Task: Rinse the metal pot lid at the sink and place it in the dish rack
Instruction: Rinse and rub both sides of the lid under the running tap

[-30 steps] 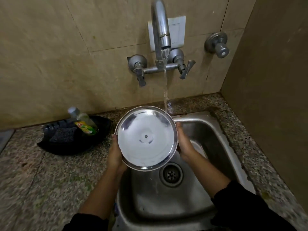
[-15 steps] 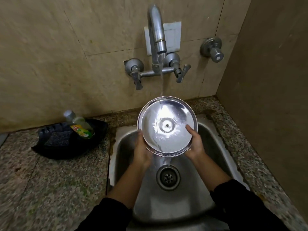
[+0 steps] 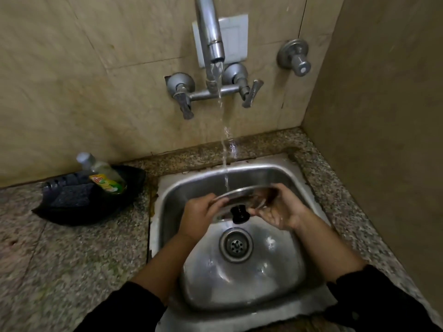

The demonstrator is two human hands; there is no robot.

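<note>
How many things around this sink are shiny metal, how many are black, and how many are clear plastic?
Shiny metal: 4, the pot lid, the sink, the faucet, the separate wall valve
Black: 2, the lid knob, the tray
Clear plastic: 1, the soap bottle
Total: 7

You cannot see most of the lid (image 3: 242,196): it is tilted almost edge-on, your left hand (image 3: 200,215) covers its left rim, your right hand (image 3: 279,209) covers its right rim, and motion blur smears what remains. The top of the tap (image 3: 209,37) is cut off by the upper edge. The label on the bottle (image 3: 104,176) is too small to read.
</note>
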